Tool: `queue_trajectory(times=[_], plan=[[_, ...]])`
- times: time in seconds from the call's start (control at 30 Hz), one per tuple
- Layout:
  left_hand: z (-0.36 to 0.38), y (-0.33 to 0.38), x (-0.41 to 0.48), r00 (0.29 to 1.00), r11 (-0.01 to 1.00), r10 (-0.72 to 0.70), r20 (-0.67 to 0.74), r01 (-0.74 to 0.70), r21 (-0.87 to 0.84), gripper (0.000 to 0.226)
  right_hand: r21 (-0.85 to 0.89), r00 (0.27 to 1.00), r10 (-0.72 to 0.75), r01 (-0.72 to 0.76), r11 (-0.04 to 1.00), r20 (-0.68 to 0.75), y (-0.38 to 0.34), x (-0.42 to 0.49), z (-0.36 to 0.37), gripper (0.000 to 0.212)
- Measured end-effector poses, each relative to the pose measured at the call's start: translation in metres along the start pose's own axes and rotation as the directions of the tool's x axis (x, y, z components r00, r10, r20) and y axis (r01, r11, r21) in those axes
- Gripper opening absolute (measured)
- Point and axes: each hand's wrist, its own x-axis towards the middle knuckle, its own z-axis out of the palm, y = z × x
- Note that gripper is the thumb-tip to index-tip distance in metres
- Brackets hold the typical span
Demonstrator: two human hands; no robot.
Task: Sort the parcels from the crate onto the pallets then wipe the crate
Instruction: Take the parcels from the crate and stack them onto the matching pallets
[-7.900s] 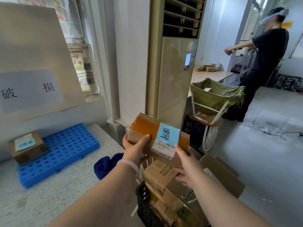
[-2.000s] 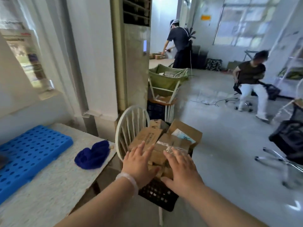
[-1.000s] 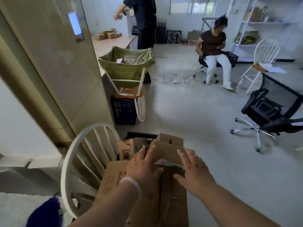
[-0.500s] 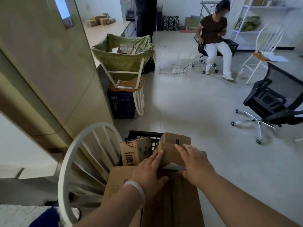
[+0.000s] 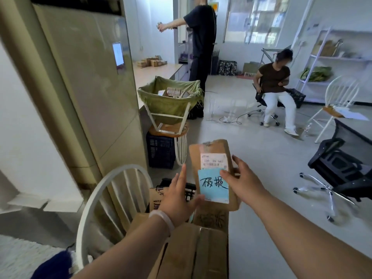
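Since half a second ago a flat brown parcel (image 5: 211, 156) has come up out of the pile: both hands then lay pressed on the cardboard tops, and now the parcel stands lifted between them, face toward the camera.

Head view, the only one. The parcel is held upright above the crate (image 5: 188, 190), its long axis running near to far in the picture, with a white shipping label (image 5: 214, 161) on its far half and a blue note (image 5: 213, 186) with handwritten characters on its near half. The right hand (image 5: 239, 181) has it: the thumb lies across the note's right edge and the fingers wrap behind the parcel's right side, so that grip is closed on the parcel. The left hand (image 5: 178, 198) sits at the parcel's near left corner with the fingers spread and pointing up; its thumb touches the note's lower edge, but whether it truly clamps the parcel I cannot tell, and it looks more like a steadying touch. Other parcels (image 5: 193, 250) fill the crate below, which rests on a white chair (image 5: 104, 198).

The move ahead turns on one relation. A strip of pale worktop (image 5: 20, 252) and a dark blue cloth (image 5: 52, 266) show at the near left corner, so the sorting surface probably lies to the left, across the chair back. The left hand is nearer that side, while the right hand carries the load; a handover or a two-handed swing leftward seems likely.
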Motion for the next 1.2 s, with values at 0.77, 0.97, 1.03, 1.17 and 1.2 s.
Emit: queue_trajectory(times=[0.77, 0.97, 1.03, 1.17, 1.2], plan=[[0.02, 0.012, -0.217, 0.866, 0.916, -0.375, -0.332, 0.291, -0.276, 0.103, 0.088, 0.663, -0.364, 0.411, 0.907, 0.654, 0.011, -0.149, 0.061, 0.066], [-0.004, -0.005, -0.285, 0.772, 0.885, -0.457, -0.442, 0.343, -0.315, 0.099, 0.152, 0.535, -0.387, 0.431, 0.89, 0.751, -0.017, -0.199, 0.102, 0.066], [-0.015, -0.014, -0.304, 0.735, 0.872, -0.478, -0.48, 0.335, -0.356, 0.097, 0.162, 0.506, -0.401, 0.452, 0.877, 0.764, -0.031, -0.213, 0.12, 0.067], [-0.041, -0.03, -0.332, 0.675, 0.853, -0.51, -0.534, 0.317, -0.414, 0.094, 0.192, 0.477, -0.438, 0.48, 0.856, 0.762, -0.058, -0.235, 0.163, 0.066], [-0.049, -0.039, -0.341, 0.654, 0.849, -0.521, -0.549, 0.326, -0.416, 0.094, 0.211, 0.464, -0.449, 0.477, 0.853, 0.764, -0.066, -0.241, 0.178, 0.065]])
